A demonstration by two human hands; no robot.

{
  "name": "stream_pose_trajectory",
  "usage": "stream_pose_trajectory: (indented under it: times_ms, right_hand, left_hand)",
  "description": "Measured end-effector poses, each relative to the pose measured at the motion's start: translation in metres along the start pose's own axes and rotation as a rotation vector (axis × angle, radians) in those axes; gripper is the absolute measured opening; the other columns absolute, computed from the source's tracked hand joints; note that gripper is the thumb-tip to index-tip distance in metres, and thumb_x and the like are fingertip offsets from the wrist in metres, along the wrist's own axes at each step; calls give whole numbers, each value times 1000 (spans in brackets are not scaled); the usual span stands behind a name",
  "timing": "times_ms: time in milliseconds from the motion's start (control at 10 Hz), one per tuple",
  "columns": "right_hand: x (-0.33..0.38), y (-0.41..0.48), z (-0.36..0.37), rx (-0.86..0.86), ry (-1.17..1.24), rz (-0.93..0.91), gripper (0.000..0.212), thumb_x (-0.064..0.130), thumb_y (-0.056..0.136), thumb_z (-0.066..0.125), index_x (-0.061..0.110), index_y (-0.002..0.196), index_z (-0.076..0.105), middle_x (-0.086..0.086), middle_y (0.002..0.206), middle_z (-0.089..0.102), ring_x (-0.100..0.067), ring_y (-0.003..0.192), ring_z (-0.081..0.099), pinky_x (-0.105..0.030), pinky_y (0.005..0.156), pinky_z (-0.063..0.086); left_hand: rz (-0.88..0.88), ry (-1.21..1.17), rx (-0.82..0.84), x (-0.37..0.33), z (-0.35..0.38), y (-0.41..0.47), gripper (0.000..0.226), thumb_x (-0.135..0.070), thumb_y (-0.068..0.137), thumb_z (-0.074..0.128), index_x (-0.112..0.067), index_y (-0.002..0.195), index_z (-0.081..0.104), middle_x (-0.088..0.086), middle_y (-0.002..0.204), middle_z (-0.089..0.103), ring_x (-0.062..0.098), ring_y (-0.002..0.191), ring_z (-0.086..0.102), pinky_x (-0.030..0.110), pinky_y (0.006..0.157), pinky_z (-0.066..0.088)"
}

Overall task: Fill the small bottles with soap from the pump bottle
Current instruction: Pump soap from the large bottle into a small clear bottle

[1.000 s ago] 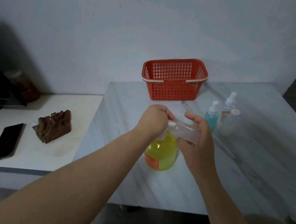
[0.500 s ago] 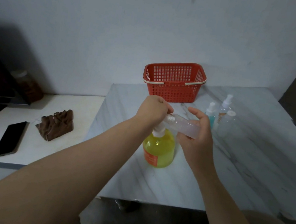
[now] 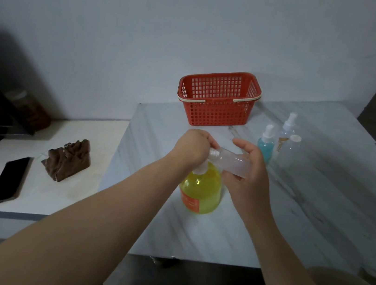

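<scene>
A pump bottle (image 3: 201, 190) of yellow soap with an orange label stands on the marble table (image 3: 306, 209). My left hand (image 3: 193, 147) is closed over its pump head, which is hidden under my fingers. My right hand (image 3: 248, 175) holds a small clear bottle (image 3: 230, 161) on its side, neck pointing left against my left hand. Farther right stand a small blue spray bottle (image 3: 265, 146), a clear spray bottle (image 3: 286, 132) and a clear capped bottle (image 3: 290, 152).
A red plastic basket (image 3: 216, 112) sits at the table's back by the wall. On the lower white surface to the left lie a black phone (image 3: 9, 180) and a brown crumpled cloth (image 3: 68, 160). A dark object fills the far left.
The view has shifted slightly as my head moved. My left hand has stayed on the pump head and my right hand has kept the small bottle at the nozzle.
</scene>
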State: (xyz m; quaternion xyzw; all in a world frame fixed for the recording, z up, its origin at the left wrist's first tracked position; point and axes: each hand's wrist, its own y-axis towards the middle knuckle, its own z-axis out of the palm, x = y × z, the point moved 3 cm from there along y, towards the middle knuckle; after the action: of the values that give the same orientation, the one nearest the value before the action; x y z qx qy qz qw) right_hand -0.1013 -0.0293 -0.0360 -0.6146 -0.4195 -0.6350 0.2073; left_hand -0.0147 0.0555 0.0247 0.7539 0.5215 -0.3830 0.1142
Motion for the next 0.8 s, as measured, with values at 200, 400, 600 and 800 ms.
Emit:
stream_pose_trajectory:
  times_ms: [200, 400, 600, 800]
  right_hand:
    - [1, 1, 2, -1, 8, 16, 56, -3, 70, 66, 28, 115, 51, 11, 99, 55, -5, 85, 56, -5, 65, 42]
    - [8, -3, 1, 15, 61, 37, 55, 5, 65, 60, 29, 115, 52, 19, 102, 55, 4, 82, 54, -7, 66, 43]
    - [14, -6, -8, 60, 30, 31, 56, -8, 72, 62, 24, 118, 53, 22, 100, 53, 16, 85, 52, -2, 68, 40]
    - [15, -6, -14, 54, -2, 28, 52, -8, 69, 62, 26, 107, 56, 15, 93, 59, 7, 77, 56, -6, 64, 42]
  left_hand:
    - [-8, 17, -45, 7, 1, 6, 43, 19, 78, 42, -20, 62, 52, -11, 66, 49, 0, 56, 44, 2, 37, 32]
    - [-20, -29, -57, 7, 1, 6, 42, 17, 81, 40, -19, 62, 52, -10, 65, 50, 2, 56, 44, 3, 37, 31]
    - [-66, -235, -87, 0, -5, -9, 32, 4, 90, 38, 0, 108, 64, 9, 105, 63, 4, 61, 44, 17, 50, 38]
    - [-53, -193, -84, -8, -10, -9, 36, 9, 85, 39, -3, 101, 68, -3, 78, 61, 5, 62, 44, 15, 43, 33]
